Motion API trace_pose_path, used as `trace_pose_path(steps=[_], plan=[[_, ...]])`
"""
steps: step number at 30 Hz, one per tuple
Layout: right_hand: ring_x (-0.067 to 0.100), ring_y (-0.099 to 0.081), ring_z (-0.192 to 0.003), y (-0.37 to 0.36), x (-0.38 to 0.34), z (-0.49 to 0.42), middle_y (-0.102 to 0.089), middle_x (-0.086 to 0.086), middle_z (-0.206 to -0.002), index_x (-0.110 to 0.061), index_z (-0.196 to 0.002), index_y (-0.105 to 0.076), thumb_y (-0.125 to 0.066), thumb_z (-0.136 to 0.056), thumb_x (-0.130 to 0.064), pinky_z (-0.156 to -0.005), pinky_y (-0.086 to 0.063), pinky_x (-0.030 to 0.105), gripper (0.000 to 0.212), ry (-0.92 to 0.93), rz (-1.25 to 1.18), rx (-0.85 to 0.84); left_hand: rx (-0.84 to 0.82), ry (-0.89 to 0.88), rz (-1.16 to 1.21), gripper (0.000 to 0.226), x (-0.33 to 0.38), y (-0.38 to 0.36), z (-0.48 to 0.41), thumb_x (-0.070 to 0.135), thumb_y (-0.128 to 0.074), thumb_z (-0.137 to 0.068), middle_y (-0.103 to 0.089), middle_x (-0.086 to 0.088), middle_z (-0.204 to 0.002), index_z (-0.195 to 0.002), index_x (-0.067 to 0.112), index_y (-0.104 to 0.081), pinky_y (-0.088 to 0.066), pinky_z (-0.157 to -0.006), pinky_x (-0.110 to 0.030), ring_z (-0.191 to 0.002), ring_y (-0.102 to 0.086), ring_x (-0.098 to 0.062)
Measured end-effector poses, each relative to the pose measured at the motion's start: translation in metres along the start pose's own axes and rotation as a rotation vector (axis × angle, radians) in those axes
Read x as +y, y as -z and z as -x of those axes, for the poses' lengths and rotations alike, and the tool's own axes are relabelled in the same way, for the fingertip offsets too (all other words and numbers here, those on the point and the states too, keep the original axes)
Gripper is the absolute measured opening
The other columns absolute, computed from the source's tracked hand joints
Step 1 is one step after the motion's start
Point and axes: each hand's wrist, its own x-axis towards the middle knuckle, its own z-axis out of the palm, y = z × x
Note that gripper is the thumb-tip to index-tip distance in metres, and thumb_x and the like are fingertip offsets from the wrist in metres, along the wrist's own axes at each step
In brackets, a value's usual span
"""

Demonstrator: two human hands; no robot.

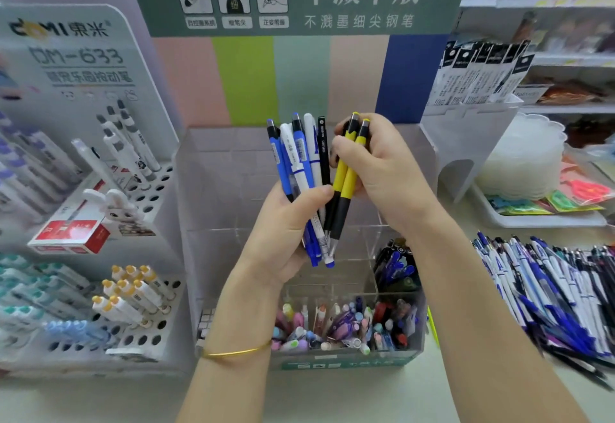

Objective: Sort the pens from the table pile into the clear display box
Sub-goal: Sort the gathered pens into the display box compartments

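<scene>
While left hand (286, 233) grips blue-and-white pens (299, 159) mid-frame, right hand (382, 169) pinches two yellow pens (346, 183) alongside, above clear display box (199, 209)

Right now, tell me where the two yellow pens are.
The yellow pens stand near upright at the head view's centre, gripped by the right hand, just right of the blue and white pens in the left hand, above the clear display box.
</scene>
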Motion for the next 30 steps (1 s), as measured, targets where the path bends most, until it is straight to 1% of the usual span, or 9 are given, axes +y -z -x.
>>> trace_pose_path(steps=[3,8,12,14,15,18,22,25,30], plan=[[0.011,-0.058,-0.070,0.003,-0.002,0.000,-0.054,0.006,-0.083,-0.020,-0.103,-0.047,-0.051,-0.098,-0.018,-0.060,-0.050,0.034,0.007,-0.031,-0.006,-0.039,0.023,0.011,-0.008,0.023,0.001,0.001,-0.002,0.003,-0.052,-0.093,-0.072,-0.002,-0.084,-0.111,0.015,-0.059,-0.056,-0.060,-0.027,-0.073,-0.069,-0.013],[0.015,-0.048,-0.044,0.017,-0.003,-0.011,-0.058,0.006,-0.067,-0.015,-0.100,-0.043,-0.049,-0.099,-0.016,-0.034,-0.036,0.023,0.007,0.061,-0.043,-0.024,0.105,-0.025,-0.055,0.018,0.005,-0.001,-0.010,-0.004,-0.054,-0.090,-0.068,-0.003,-0.073,-0.097,0.011,-0.059,-0.055,-0.055,-0.026,-0.064,-0.068,-0.013],[0.024,-0.056,-0.061,0.043,-0.011,-0.029,-0.056,0.022,-0.086,-0.020,-0.098,-0.041,-0.052,-0.096,-0.018,-0.047,-0.048,0.032,0.011,0.310,0.072,0.373,0.124,-0.021,-0.054,0.018,0.004,-0.001,-0.015,-0.005,-0.052,-0.092,-0.073,-0.001,-0.072,-0.103,0.009,-0.057,-0.055,-0.053,-0.026,-0.064,-0.069,-0.012],[0.021,-0.059,-0.073,0.051,-0.016,-0.037,-0.054,0.006,-0.085,-0.020,-0.102,-0.042,-0.053,-0.094,-0.021,-0.064,-0.053,0.037,0.014,0.471,0.230,0.542,0.107,-0.016,-0.044,0.022,0.003,-0.003,-0.018,-0.005,-0.053,-0.092,-0.074,-0.002,-0.076,-0.109,0.008,-0.057,-0.056,-0.055,-0.027,-0.067,-0.070,-0.013],[0.009,-0.056,-0.073,0.051,-0.017,-0.040,-0.049,-0.006,-0.083,-0.014,-0.106,-0.044,-0.053,-0.094,-0.020,-0.068,-0.051,0.030,0.016,0.524,0.318,0.568,0.092,-0.013,-0.040,0.022,0.003,-0.006,-0.019,-0.006,-0.053,-0.091,-0.074,-0.003,-0.078,-0.110,0.007,-0.057,-0.057,-0.057,-0.027,-0.069,-0.071,-0.014],[0.002,-0.045,-0.066,0.052,-0.018,-0.045,-0.043,-0.015,-0.081,0.001,-0.116,-0.046,-0.054,-0.095,-0.020,-0.061,-0.037,0.013,0.030,0.568,0.564,0.569,0.045,0.003,-0.008,0.022,0.000,-0.012,-0.023,-0.005,-0.055,-0.089,-0.074,-0.006,-0.081,-0.110,0.003,-0.058,-0.058,-0.062,-0.030,-0.071,-0.070,-0.016],[0.021,-0.047,-0.074,0.050,-0.013,-0.047,-0.051,-0.001,-0.087,-0.005,-0.121,-0.044,-0.056,-0.095,-0.021,-0.063,-0.034,0.032,0.032,0.412,0.940,0.412,0.009,0.027,0.037,0.023,-0.004,-0.013,-0.025,-0.004,-0.056,-0.087,-0.073,-0.006,-0.083,-0.108,0.005,-0.059,-0.058,-0.063,-0.031,-0.071,-0.070,-0.017],[0.034,-0.056,-0.085,0.042,-0.005,-0.050,-0.060,0.011,-0.098,-0.008,-0.123,-0.037,-0.056,-0.091,-0.011,-0.070,-0.047,0.044,0.037,0.227,1.003,0.260,-0.029,0.020,0.052,0.035,-0.006,-0.011,-0.023,0.003,-0.062,-0.077,-0.073,-0.006,-0.084,-0.112,0.005,-0.057,-0.058,-0.064,-0.032,-0.073,-0.069,-0.017],[0.040,-0.058,-0.087,0.039,0.008,-0.055,-0.059,0.017,-0.097,-0.005,-0.113,-0.039,-0.052,-0.092,-0.003,-0.066,-0.044,0.041,0.025,0.151,1.080,0.210,-0.092,0.032,0.047,0.048,-0.008,-0.008,-0.019,0.003,-0.069,-0.076,-0.071,-0.007,-0.083,-0.120,-0.008,-0.052,-0.057,-0.064,-0.031,-0.071,-0.068,-0.017]])
